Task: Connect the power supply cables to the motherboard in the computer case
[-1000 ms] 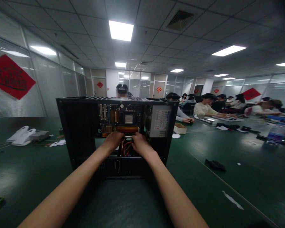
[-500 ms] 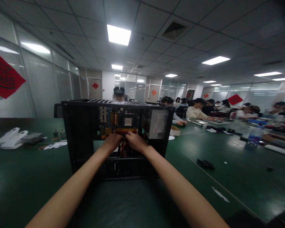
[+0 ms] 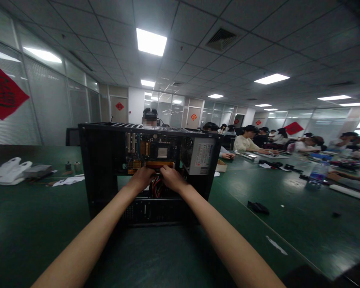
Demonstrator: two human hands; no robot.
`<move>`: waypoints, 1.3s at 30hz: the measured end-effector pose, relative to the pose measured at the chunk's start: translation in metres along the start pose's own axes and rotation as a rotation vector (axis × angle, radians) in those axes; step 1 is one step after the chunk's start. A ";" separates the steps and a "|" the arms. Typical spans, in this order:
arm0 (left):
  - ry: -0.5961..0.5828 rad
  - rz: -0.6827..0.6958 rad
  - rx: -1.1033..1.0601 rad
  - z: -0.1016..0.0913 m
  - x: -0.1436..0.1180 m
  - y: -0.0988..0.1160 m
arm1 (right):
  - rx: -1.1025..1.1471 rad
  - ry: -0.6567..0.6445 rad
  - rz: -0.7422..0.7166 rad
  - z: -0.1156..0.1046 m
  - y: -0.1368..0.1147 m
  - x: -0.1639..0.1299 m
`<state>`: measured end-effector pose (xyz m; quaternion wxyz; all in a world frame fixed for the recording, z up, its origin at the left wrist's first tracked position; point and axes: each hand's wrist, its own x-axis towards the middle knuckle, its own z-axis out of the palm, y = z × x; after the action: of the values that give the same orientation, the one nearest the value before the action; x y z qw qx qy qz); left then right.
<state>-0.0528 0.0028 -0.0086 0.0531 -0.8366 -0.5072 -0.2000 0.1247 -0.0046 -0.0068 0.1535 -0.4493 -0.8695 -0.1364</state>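
Observation:
A black open computer case [image 3: 99,168] stands upright on the green table [image 3: 42,224] in front of me. Inside it I see the motherboard [image 3: 151,150] and a grey power supply [image 3: 201,156] at the right. My left hand [image 3: 142,178] and my right hand [image 3: 171,178] reach into the case side by side, fingers curled at the lower edge of the motherboard, by the yellow and red memory slots [image 3: 159,164]. Red cables [image 3: 157,188] hang just below my hands. What my fingertips grip is hidden.
White plastic parts [image 3: 9,172] and paper lie at the far left. A black cloth [image 3: 258,207] lies to the right of the case. Several people sit along the table at the right, with a water bottle [image 3: 316,174] and a small cardboard box [image 3: 220,165].
My view shifted left and slightly closer. Both hands stay pressed at the lower edge of the motherboard, having drawn a little nearer to each other.

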 end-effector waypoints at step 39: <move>0.014 0.026 0.003 0.005 0.003 -0.001 | 0.020 -0.046 0.136 -0.006 0.002 -0.010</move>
<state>-0.0511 0.0066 -0.0118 0.0603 -0.8416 -0.4962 -0.2045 0.1325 -0.0131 -0.0048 0.1470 -0.5088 -0.8415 -0.1068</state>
